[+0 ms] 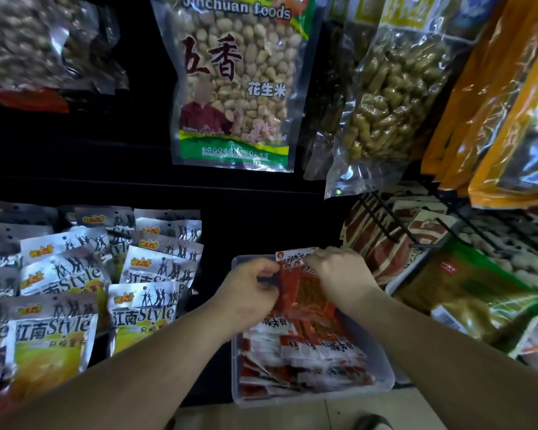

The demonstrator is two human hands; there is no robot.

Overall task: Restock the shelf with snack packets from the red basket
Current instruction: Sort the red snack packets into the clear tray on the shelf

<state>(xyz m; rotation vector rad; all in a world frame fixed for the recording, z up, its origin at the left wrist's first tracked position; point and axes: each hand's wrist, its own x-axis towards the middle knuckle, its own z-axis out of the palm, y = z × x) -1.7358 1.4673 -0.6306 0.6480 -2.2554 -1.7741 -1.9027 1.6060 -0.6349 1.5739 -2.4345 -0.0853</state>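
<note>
Red packet: on top of the stack in the clear bin, low on the shelf, near centre.
Left hand: pinches the packet's left edge, fingers curled.
Right hand: curled over its far right corner; it seems to grip, but the fingertips are hidden.
Doing it well: lay the packet flat and square with those beneath, then let go.
Around: silver-yellow packets to the left; peanut bag hanging far above.

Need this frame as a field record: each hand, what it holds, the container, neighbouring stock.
left hand: grips left edge of red snack packet
right hand: grips the same packet near its top right
container: clear plastic bin under both hands
bin contents: red-and-white packets, piled
left of bin: silver-yellow Style packets
above: hanging peanut bag
</note>
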